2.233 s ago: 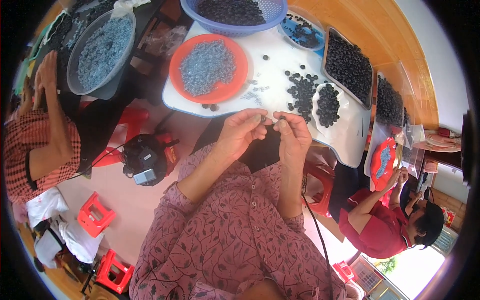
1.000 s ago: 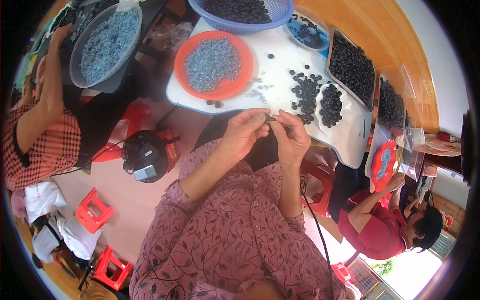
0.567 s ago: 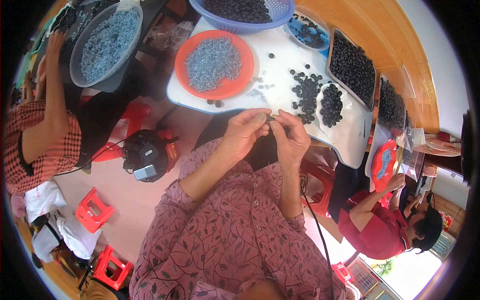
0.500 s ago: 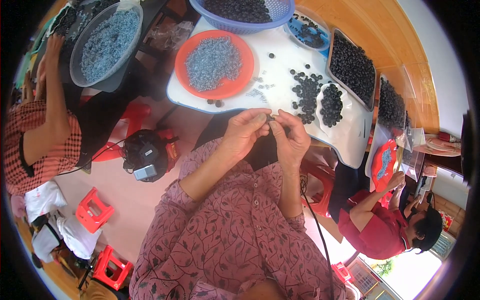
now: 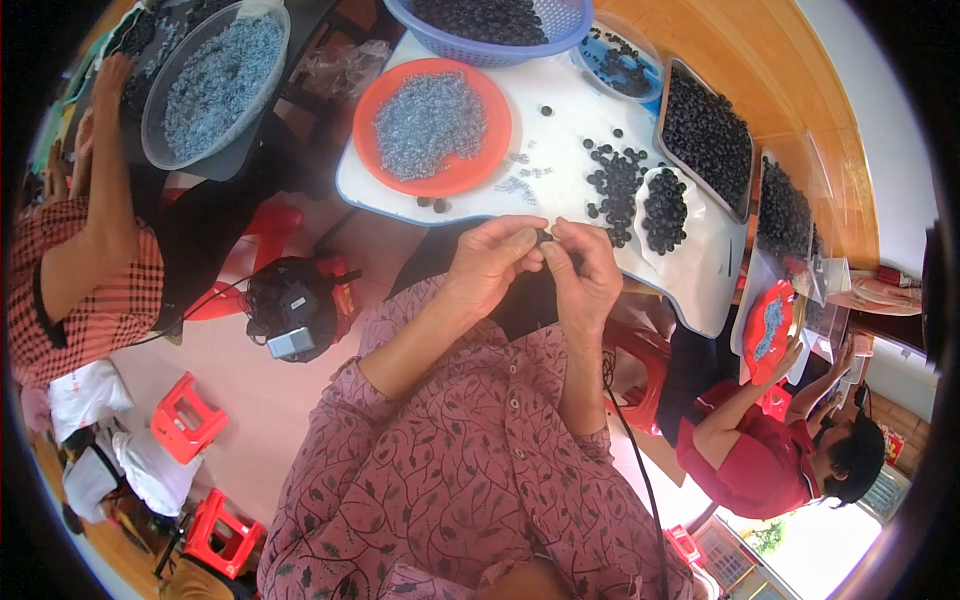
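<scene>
Just off the near edge of the white table, my left hand and my right hand meet fingertip to fingertip. Both pinch one small black round part, mostly hidden by the fingers. Past my hands, a few small clear pieces lie loose on the tabletop. Beyond them an orange-red plate carries a heap of similar pale bluish clear pieces. To the right, black round parts are spread on the table, beside a white scalloped dish filled with more of them.
A blue-purple colander of black parts stands at the far edge. Right of it are a blue-and-clear tub and a metal tray. One co-worker sits at right, another at left. Red stools stand on the floor.
My hands stay together on the black part, with only a slight shift of the fingers. The right-hand co-worker's hands have moved apart.
</scene>
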Available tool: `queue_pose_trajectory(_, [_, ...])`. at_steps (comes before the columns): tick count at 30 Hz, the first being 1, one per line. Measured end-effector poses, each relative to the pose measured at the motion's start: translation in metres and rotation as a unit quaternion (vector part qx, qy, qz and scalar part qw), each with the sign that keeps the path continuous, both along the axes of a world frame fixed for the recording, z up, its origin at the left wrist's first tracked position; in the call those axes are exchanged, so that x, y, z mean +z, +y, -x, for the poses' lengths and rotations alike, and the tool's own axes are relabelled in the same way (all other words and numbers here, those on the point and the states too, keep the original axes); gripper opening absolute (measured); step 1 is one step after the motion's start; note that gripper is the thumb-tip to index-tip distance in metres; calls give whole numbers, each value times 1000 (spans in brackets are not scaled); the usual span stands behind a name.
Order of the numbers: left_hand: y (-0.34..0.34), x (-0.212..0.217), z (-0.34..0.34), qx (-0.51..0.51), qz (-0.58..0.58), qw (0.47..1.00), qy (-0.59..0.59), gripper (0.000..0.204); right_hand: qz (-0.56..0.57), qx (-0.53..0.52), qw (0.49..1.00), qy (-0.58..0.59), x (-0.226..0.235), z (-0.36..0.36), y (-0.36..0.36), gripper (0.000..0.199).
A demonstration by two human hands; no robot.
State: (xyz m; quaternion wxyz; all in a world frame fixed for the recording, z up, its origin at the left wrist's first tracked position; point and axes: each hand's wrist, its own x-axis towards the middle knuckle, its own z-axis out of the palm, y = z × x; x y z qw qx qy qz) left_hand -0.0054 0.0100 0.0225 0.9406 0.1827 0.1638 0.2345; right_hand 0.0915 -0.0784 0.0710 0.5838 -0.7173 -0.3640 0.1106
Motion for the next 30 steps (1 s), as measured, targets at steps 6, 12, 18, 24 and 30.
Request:
queue_pose_trajectory(6, [0,1,1,1,0,1000,-1,23,-13,28,1000,-3,-6,0,-1,18])
queue_pose_trajectory(12, [1,1,2,-6,18,1000,-10,24,-13,22,999,19,-9,0,-2,16])
queue_pose_trajectory(18, [1,1,2,-6,14,1000,-19,23,-24,24,999,10,-8,0,-1,15])
queue_pose_trajectory(24, [1,3,5,6,-32,999,8,22,-14,32,999,-28,-5,1,0,15])
queue_pose_trajectory(30, [3,7,8,-5,-79,996,48,22,-5,39,998,-56,-5,0,-1,17])
